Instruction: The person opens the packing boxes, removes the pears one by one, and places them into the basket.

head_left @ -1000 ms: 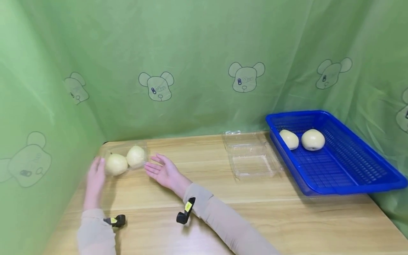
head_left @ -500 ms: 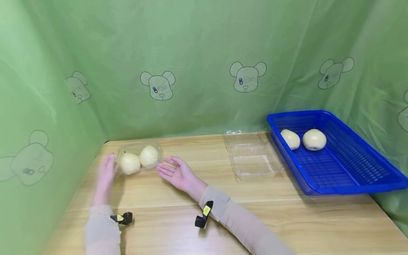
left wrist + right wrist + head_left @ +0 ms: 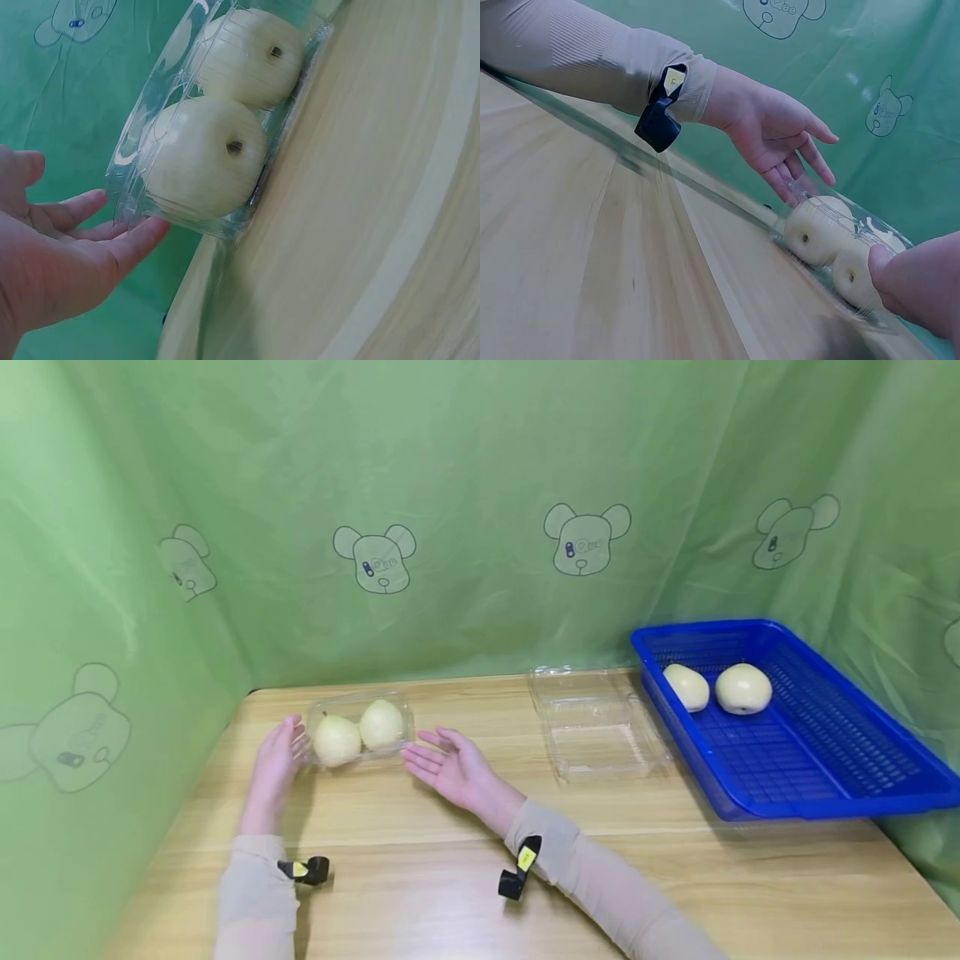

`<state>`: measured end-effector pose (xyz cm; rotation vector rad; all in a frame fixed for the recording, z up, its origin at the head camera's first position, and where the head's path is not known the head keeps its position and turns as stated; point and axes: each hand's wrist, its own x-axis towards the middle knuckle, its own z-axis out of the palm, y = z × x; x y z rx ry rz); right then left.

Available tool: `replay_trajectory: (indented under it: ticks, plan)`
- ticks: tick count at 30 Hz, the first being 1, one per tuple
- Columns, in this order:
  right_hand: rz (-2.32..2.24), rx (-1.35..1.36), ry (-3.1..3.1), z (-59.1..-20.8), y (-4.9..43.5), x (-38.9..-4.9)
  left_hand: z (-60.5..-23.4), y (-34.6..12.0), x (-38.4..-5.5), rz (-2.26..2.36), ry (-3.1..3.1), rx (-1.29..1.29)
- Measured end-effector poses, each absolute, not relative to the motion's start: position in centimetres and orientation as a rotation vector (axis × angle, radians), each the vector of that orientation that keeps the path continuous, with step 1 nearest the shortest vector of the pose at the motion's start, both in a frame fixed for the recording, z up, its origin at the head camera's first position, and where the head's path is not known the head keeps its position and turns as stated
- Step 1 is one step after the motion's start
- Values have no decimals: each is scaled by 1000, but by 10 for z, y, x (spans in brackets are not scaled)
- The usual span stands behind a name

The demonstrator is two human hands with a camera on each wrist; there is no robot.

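Observation:
A clear plastic clamshell box [image 3: 347,701] with two pale yellow pears, one [image 3: 337,741] left and one [image 3: 382,724] right, lies at the back left of the table. Its lid is down over the fruit in the left wrist view. My left hand [image 3: 277,762] is at the box's left end, where the fingertips [image 3: 154,227] meet the lower corner. At the opposite end, my right hand [image 3: 459,772] has its palm turned toward the box and its fingertips at the near right corner. Both hands' fingers are extended rather than wrapped around the box.
Another clear clamshell box [image 3: 600,750] sits with its lid up, right of centre. Beside it stands a blue perforated basket [image 3: 693,752] with two more pears, one [image 3: 686,688] near its left wall and one [image 3: 743,688] beside that. Green curtains [image 3: 480,610] enclose the table.
The box with its two pears has slid to the right along the table, with both my hands moving along at its ends. The other box and the basket stay put.

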<state>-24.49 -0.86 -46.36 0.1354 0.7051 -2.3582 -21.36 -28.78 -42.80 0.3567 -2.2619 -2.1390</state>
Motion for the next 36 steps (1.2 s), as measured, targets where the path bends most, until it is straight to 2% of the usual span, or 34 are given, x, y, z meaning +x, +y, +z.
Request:
replay_trajectory:
  ticks: [10,36]
  plan:
    - [-2375,148,736,-461,19,-242,-431,-268,-221,-2264,-2166,364]
    - [-2457,270,826,-457,76,-221,-437,-219,-226,-2253,-2285,158]
